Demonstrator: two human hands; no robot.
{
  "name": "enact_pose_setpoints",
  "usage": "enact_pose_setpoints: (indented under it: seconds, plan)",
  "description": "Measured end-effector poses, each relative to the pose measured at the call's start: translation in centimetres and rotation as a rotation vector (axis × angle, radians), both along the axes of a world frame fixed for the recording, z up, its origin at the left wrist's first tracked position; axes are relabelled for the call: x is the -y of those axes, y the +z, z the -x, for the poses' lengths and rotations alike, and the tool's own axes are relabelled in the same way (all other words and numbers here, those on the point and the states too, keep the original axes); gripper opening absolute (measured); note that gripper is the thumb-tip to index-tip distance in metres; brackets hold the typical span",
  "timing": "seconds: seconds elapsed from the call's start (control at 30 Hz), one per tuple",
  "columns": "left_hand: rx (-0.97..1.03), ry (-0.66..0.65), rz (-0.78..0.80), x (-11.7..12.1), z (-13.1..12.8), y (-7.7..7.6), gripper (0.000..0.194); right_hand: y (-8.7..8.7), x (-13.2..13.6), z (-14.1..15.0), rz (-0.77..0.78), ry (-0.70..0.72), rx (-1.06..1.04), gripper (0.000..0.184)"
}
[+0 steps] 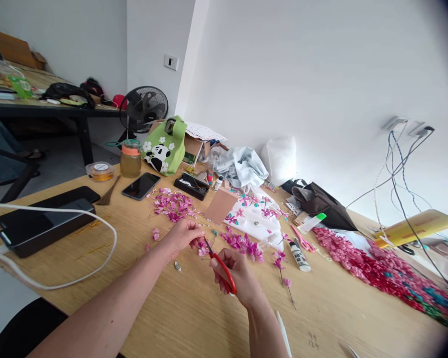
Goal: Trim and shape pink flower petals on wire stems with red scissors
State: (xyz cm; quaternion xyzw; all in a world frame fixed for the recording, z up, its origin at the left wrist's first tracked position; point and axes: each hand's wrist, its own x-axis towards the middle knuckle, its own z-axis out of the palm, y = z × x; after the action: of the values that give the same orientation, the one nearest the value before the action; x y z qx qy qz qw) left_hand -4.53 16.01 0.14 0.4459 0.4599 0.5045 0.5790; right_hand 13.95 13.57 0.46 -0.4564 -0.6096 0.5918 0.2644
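My left hand (186,236) is closed in a pinch over the table. What sits between its fingertips is too small to make out; a pink-purple flower (202,249) shows just beneath them, held or lying there, I cannot tell. Red-handled scissors (227,274) are gripped in my right hand (236,276), their blades pointing up to the left fingertips. To the right of the blades lies a row of pink-purple flowers (242,243). A heap of loose petals (173,205) spreads beyond my left hand.
Around the work lie a pink-brown card (221,206), a white sheet with flowers (259,223), a small bottle (299,257) and pink scissors (303,239). Further left are a phone (141,186), a jar of liquid (130,161) and a white cable (114,238). Pink-red strands (373,266) cover the right side.
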Motion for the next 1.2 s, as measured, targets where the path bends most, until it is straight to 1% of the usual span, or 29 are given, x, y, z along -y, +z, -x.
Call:
enact_pose_setpoints:
  seconds: [0.3, 0.43, 0.73, 1.0, 1.2]
  plan:
    - [0.001, 0.005, -0.008, -0.05, -0.04, 0.07, 0.018, 0.25, 0.38, 0.4, 0.02, -0.033, 0.025, 0.046]
    - [0.001, 0.01, -0.007, -0.07, -0.04, -0.04, 0.018, 0.36, 0.49, 0.44, 0.025, -0.024, 0.019, 0.048]
    - [-0.01, 0.03, 0.002, -0.25, -0.12, -0.44, 0.016, 0.02, 0.19, 0.25, 0.017, -0.029, 0.034, 0.046]
    - [-0.005, 0.031, 0.005, -0.2, -0.13, -0.4, 0.017, 0.05, 0.2, 0.21, 0.007, -0.031, 0.037, 0.047]
    - [-0.009, 0.037, 0.005, -0.16, -0.15, -0.31, 0.017, -0.24, 0.13, 0.31, 0.006, -0.048, 0.036, 0.046]
